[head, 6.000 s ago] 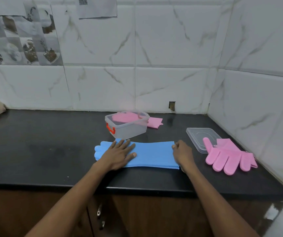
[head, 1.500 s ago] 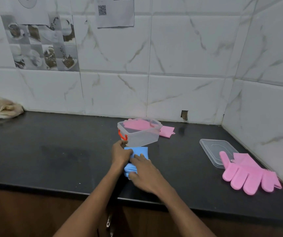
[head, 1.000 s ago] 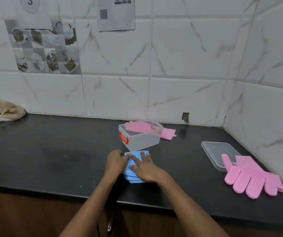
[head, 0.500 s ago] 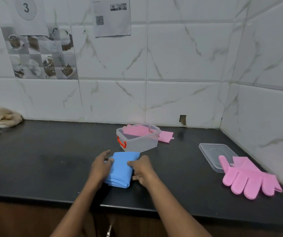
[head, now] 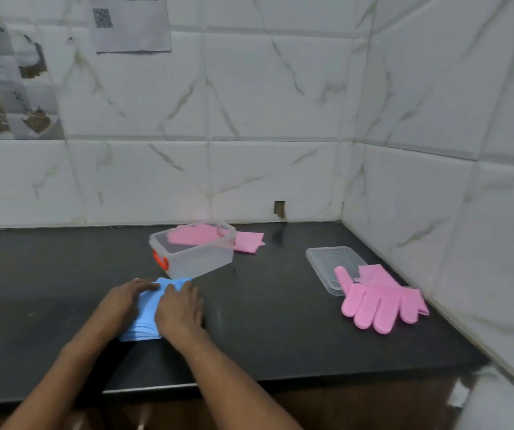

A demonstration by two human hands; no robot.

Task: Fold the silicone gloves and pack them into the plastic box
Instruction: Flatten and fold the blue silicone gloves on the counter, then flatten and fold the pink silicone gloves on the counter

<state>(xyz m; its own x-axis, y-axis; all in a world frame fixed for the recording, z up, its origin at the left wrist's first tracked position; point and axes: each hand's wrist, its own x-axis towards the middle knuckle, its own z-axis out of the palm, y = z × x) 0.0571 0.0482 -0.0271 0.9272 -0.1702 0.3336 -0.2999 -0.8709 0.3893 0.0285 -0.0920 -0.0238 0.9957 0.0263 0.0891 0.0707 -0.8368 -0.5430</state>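
This is a home kitchen. A black stone countertop (head: 280, 324) runs into a corner, and behind it and to its right rise white marble-look wall tiles (head: 280, 103). Above the countertop's far left is a patch of decorative tiles (head: 7, 100) printed with cups and food. Below its front edge shows a brown cabinet front (head: 358, 408). On the countertop lie a clear plastic box (head: 200, 262) and pink silicone gloves (head: 379, 305), plain household ware.
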